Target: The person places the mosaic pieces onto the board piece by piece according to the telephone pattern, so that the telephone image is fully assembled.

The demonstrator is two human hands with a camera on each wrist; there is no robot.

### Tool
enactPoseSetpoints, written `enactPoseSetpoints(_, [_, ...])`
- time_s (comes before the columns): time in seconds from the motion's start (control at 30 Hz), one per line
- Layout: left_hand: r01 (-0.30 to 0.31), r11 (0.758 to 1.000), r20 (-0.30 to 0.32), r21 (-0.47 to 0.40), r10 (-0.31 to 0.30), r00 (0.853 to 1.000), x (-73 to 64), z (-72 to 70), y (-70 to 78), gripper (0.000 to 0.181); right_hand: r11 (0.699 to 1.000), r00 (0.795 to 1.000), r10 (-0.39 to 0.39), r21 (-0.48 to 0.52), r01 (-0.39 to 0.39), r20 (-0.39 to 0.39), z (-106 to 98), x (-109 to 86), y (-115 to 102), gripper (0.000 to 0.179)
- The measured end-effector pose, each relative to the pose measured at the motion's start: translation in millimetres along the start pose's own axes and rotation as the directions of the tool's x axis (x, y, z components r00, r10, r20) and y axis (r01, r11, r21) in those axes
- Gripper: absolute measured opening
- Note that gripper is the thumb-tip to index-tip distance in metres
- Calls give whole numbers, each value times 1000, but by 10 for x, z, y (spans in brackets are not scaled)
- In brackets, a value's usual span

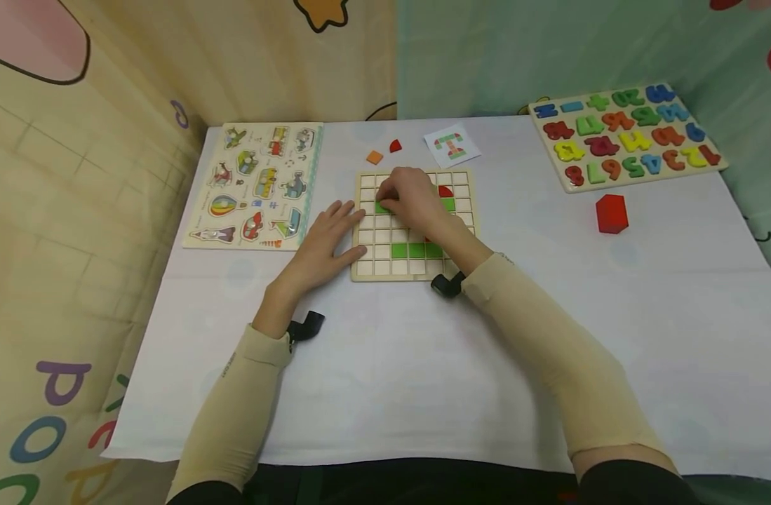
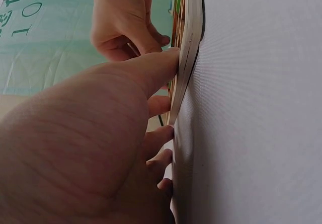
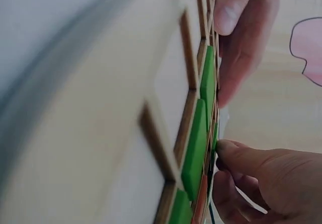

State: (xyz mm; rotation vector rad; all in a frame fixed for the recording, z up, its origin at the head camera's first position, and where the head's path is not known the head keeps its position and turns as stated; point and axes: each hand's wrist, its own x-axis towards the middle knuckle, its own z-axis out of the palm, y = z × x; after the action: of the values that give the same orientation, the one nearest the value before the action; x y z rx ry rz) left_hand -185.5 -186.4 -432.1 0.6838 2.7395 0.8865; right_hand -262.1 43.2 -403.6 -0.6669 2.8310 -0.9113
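Observation:
A wooden grid board (image 1: 385, 278) lies on the white table. Fingertips of my right hand (image 1: 414, 200) pinch a green square tile (image 1: 379, 208) at the board's upper left cells. The right wrist view shows the thumb at that tile's (image 3: 215, 135) edge. My left hand (image 1: 322, 242) rests with fingers spread along the board's left edge, its thumb touching the rim (image 2: 188, 58). Several green tiles (image 1: 417, 250) fill part of a lower row. A rounded red piece (image 1: 445, 191) sits at the upper right above another green tile (image 1: 449, 204). My right hand hides the middle cells.
Behind the board lie an orange square (image 1: 374, 157), a small red piece (image 1: 395, 146) and a pattern card (image 1: 451, 145). A vehicle puzzle (image 1: 233, 161) stands left, a number puzzle (image 1: 584, 184) at the back right. A red block (image 1: 612, 214) sits in front of it.

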Motion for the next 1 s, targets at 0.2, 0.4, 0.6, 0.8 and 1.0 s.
enactPoseSetpoints(0.2, [-1,1000,-2,-1,1,1000,14,3,8,70,1000,1000,-8,-7,8,8,-104,83,40,13])
enactPoseSetpoints(0.4, [6,1000,2,-1,-6,1000,6,7,2,70,1000,999,8,18,-9,34,-253,358,91,23])
enactPoseSetpoints(0.6, [7,1000,1,5,-7,1000,9,0,-5,70,999,999,32,-10,-31,35,-232,716,122,34])
enactPoseSetpoints(0.8, [-4,1000,3,6,4,1000,19,16,7,70,986,997,-27,-164,40,77,-86,855,149,35])
enactPoseSetpoints(1.0, [5,1000,1,2,-5,1000,13,1,12,70,986,999,-31,-160,36,29,17,860,156,27])
